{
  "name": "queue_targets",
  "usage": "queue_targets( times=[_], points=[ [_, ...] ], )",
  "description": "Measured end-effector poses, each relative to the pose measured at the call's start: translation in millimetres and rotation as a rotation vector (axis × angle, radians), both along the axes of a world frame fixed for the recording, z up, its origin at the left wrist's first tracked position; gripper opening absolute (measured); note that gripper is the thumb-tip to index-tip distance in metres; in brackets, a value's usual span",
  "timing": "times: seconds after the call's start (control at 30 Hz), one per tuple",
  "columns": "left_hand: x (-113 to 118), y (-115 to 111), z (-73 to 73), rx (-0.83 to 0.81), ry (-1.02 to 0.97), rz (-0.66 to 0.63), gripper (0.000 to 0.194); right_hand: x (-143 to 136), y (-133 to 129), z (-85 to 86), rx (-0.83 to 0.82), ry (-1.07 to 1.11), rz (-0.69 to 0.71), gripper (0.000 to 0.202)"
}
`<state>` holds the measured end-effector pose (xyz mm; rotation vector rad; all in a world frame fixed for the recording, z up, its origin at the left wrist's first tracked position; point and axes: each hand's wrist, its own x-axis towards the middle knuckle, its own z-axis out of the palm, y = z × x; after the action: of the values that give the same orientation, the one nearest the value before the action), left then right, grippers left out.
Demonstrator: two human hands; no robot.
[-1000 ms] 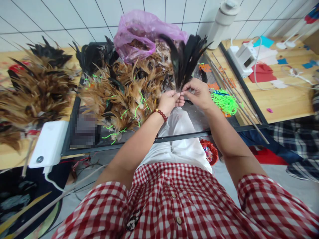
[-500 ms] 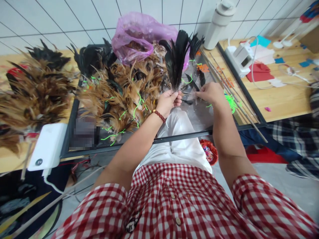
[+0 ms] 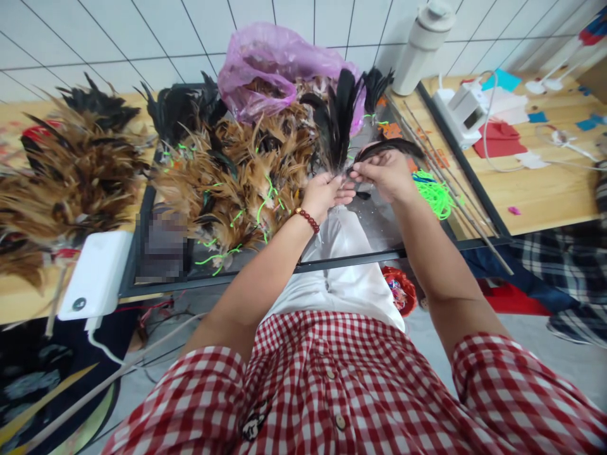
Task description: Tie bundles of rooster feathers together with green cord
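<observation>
My left hand (image 3: pixel 327 194), with a beaded bracelet on its wrist, pinches the base of a bunch of black feathers (image 3: pixel 337 120) that stands upright. Close beside it on the right, my right hand (image 3: pixel 386 174) grips a curved black feather (image 3: pixel 396 148) whose tip points right. The two hands nearly meet at the quill ends. Under them lies a dark tray (image 3: pixel 374 221) with a black frame. Left of my hands, a heap of brown feathers (image 3: pixel 251 158) tied in bundles with bright green strings fills the tray.
A purple plastic bag (image 3: pixel 265 76) and a white bottle (image 3: pixel 422 47) stand at the back. Green cords (image 3: pixel 434 194) and thin sticks (image 3: pixel 446 170) lie on the right. More brown feathers (image 3: pixel 80 170) and a white power bank (image 3: pixel 97 275) are at left. A person's plaid sleeve (image 3: pixel 554 259) shows far right.
My right hand has come up and left towards the left hand, bringing the black feather with it. The left hand still holds the bunch, its fingers now spread more. The view has shifted slightly.
</observation>
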<state>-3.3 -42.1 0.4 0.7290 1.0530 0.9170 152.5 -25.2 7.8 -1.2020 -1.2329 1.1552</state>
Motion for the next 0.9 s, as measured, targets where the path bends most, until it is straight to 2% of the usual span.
queue_targets(
  times=[0.17, 0.37, 0.47, 0.6, 0.67, 0.73, 0.83, 0.9],
  points=[
    [-1, -2, 0.6, 0.037, 0.051, -0.085, 0.018, -7, 3, -8.9, 0.141, -0.093, -0.033, 0.044],
    [-4, -4, 4.5, 0.065, -0.022, -0.085, 0.021, 28, 30, -26.9, 0.25, -0.32, -0.182, 0.032],
    [-5, -3, 6.1, 0.047, -0.064, -0.065, 0.022, 37, 29, -27.3, 0.205, -0.326, -0.15, 0.033],
    [-5, -2, 3.7, 0.061, -0.065, -0.071, 0.021, 23, 12, -18.7, 0.084, -0.215, 0.08, 0.038],
    [-5, -2, 2.5, 0.068, -0.06, -0.066, 0.02, 15, 7, -15.0, 0.029, -0.188, 0.13, 0.038],
    [-5, -2, 2.8, 0.059, -0.07, -0.042, 0.02, 14, 7, -13.0, -0.015, -0.166, 0.088, 0.039],
    [-6, -2, 5.7, 0.043, -0.115, 0.016, 0.021, 22, 14, -12.5, -0.044, -0.076, -0.075, 0.04],
    [-7, -3, 8.2, 0.05, -0.15, 0.054, 0.022, 28, 18, -13.1, -0.03, -0.04, -0.107, 0.039]
  ],
)
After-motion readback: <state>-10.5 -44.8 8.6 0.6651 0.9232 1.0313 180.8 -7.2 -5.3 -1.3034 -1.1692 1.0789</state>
